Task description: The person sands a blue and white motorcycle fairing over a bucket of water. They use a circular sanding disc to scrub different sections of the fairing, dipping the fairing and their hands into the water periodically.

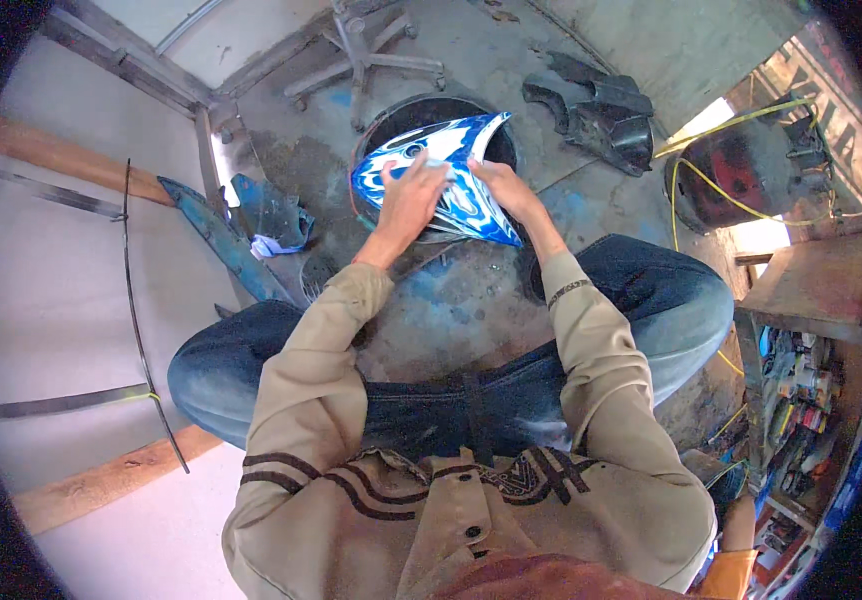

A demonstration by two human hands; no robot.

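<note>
A glossy blue-and-white motorcycle fairing panel (486, 213) with a curved, pointed shape lies tilted over a round black tub (431, 106) on the floor. My right hand (508, 190) grips its right edge, thumb on top and the other fingers hidden beneath. On the patterned face rests my left hand (410, 207), its fingers bent and pressed down. A small pale piece (438, 166) shows at those fingertips; whether it is cloth or paper I cannot make out. A round dark hole (413, 151) in the panel sits just beyond the left fingers.
Black plastic panels (601, 115) lie on the floor at the far right. Blue scraped parts (276, 215) lean at the left wall. A wheeled chair base (359, 62) stands beyond the tub. At right are a dark drum (721, 180) with a yellow hose and a cluttered shelf (796, 400).
</note>
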